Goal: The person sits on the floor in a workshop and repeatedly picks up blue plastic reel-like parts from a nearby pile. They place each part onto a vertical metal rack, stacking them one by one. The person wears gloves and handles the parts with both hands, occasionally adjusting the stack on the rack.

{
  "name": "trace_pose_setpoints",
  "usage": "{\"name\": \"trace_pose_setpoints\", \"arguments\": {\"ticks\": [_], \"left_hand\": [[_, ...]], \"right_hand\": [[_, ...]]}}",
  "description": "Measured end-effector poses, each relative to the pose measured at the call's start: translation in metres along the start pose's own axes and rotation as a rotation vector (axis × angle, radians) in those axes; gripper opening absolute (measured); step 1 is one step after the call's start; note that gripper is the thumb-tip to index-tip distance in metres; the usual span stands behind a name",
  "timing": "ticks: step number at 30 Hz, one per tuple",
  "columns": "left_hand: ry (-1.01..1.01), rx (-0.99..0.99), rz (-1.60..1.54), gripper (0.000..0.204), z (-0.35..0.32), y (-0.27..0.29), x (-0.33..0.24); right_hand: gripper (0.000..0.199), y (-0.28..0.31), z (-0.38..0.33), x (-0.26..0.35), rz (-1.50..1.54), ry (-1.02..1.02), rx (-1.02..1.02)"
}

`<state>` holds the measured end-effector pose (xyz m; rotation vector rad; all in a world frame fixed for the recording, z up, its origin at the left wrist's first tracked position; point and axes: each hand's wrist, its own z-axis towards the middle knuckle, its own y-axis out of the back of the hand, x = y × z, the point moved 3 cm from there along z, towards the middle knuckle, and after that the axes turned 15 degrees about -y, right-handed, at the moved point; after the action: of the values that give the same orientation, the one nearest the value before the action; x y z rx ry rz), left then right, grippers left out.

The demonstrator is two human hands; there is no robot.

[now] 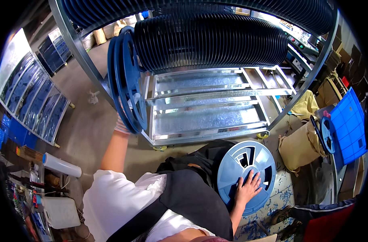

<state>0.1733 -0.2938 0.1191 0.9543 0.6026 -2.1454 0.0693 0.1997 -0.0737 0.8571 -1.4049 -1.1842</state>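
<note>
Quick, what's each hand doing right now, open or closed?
Left hand: at the dark blue reels, mostly hidden by them; open or closed cannot be told.
Right hand: open, fingers spread on the pale blue reel.

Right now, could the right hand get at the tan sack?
Probably yes, perhaps with a lean: the right hand lies spread on the pale blue reel, and only floor shows between that reel and the tan sack.
</note>
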Motion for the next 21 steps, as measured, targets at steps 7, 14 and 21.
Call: {"name": "trace_pose_setpoints", "arguments": {"ticks": [7,14,21], "left_hand": [[-0.027,-0.134,-0.127,0.04,0.048,-0.002,-0.001],[-0.026,-0.124,-0.091,0.038,0.081,-0.002,0.007],[-0.008,-0.109,-0.09,0.037,0.103,-0.006,0.028]], "right_hand": [[0.063,-0.002,-0.002,0.007,0.014,-0.014,-0.009],[0.064,-0.005,-0.001,0.011,-0.014,-0.028,0.005],[0.063,-0.002,0.002,0.014,-0.03,-0.029,0.013]]}}
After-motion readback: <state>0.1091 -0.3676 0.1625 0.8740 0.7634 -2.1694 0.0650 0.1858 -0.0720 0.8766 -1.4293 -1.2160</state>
